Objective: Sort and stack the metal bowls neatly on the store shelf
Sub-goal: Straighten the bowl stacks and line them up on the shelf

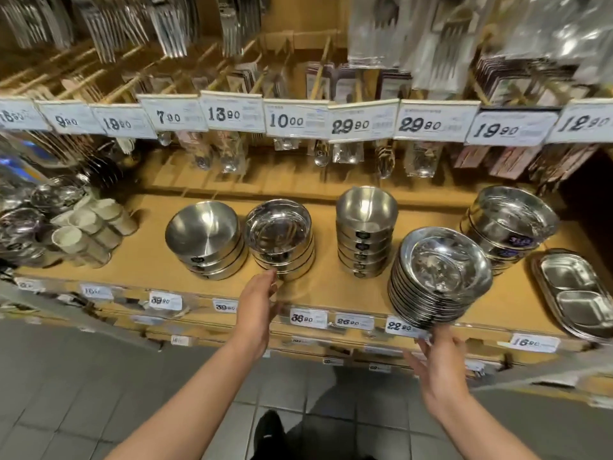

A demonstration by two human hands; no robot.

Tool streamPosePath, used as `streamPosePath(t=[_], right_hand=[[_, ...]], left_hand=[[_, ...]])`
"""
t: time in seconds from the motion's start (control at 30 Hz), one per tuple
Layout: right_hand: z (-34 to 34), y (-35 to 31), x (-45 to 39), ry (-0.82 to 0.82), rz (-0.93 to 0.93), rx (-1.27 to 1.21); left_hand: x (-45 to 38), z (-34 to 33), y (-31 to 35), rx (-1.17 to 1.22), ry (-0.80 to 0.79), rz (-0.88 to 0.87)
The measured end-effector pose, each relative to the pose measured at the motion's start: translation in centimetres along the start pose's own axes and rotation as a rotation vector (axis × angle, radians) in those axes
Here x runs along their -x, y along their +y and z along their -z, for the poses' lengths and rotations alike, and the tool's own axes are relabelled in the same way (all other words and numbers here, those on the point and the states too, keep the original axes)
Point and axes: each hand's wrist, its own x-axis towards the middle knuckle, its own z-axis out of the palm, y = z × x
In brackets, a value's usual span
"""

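**Operator:** I see five stacks of metal bowls on the shelf [331,287]. My worry is the wide-rimmed stack [438,280] at the front right. It leans toward me and its lowest bowls overhang the shelf lip above the 22.90 price tag [403,327].

**Second:** Where are your hands?

**Operator:** My right hand [438,360] is open with fingers spread, just below that stack's base and gripping nothing. My left hand [257,307] is open too, fingertips at the foot of the shiny shallow stack [282,240]; I can't tell if they touch it.

**Second:** So the risk?

**Operator:** If I nudge the leaning stack from below without steadying its top, I judge the upper bowls could slide off onto the tiled floor [99,393]. Polished steel is slick, so an open palm may not hold it. Pushing the left stack sideways could knock it into the matte bowls [205,240] beside it.
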Motion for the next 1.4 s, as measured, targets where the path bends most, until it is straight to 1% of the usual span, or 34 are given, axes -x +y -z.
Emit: streamPosePath(t=[0.1, 0.17, 0.3, 0.37, 0.43, 0.53, 0.6, 0.67, 0.73, 0.83, 0.9, 0.97, 1.13, 1.23, 1.4], right_hand=[[-2.1, 2.6, 1.6, 0.008, -0.044, 0.068], [-4.9, 3.8, 2.8, -0.066, -0.043, 0.089], [-12.1, 4.4, 4.8, -0.242, 0.073, 0.167], [-15.2, 4.0, 5.1, -0.314, 0.132, 0.18], [-17.6, 3.5, 4.9, -0.33, 0.169, 0.216], [-19.9, 2.8, 4.0, -0.343, 0.194, 0.244], [-21.1, 2.5, 3.6, -0.397, 0.22, 0.222], [-22.1, 2.5, 3.0, -0.455, 0.292, 0.235], [-23.0, 2.8, 1.9, -0.462, 0.317, 0.225], [-23.4, 3.6, 0.2, -0.507, 0.308, 0.174], [-23.3, 3.8, -0.4, -0.551, 0.297, 0.162], [-23.3, 3.9, -0.7, -0.569, 0.278, 0.156], [-21.9, 4.0, 0.5, -0.553, 0.263, 0.178], [-19.9, 4.1, 2.4, -0.588, 0.316, 0.187], [-18.9, 2.3, 6.7, -0.657, 0.379, 0.198]], left_hand=[[-2.4, 1.5, 0.4, 0.0, -0.015, 0.028], [-3.9, 3.1, 0.6, -0.025, -0.032, 0.01], [-7.2, 6.1, 1.3, -0.098, -0.056, -0.028], [-8.6, 6.8, 2.0, -0.164, -0.117, -0.04], [-9.5, 7.1, 2.5, -0.215, -0.197, -0.041], [-10.1, 6.4, 2.6, -0.178, -0.338, -0.047], [-10.4, 5.5, 2.4, -0.111, -0.36, -0.044], [-10.9, 4.6, 2.2, -0.053, -0.347, -0.038], [-11.8, 4.1, 1.9, 0.025, -0.326, -0.004], [-12.9, 3.8, 1.2, 0.156, -0.305, 0.072], [-13.1, 3.7, 1.0, 0.18, -0.304, 0.102], [-13.1, 3.6, 1.1, 0.152, -0.32, 0.094], [-11.0, 4.0, 1.2, 0.114, -0.332, 0.052], [-8.3, 4.4, 1.7, 0.08, -0.378, -0.005], [-4.5, 5.7, 4.8, 0.046, -0.357, -0.096]])
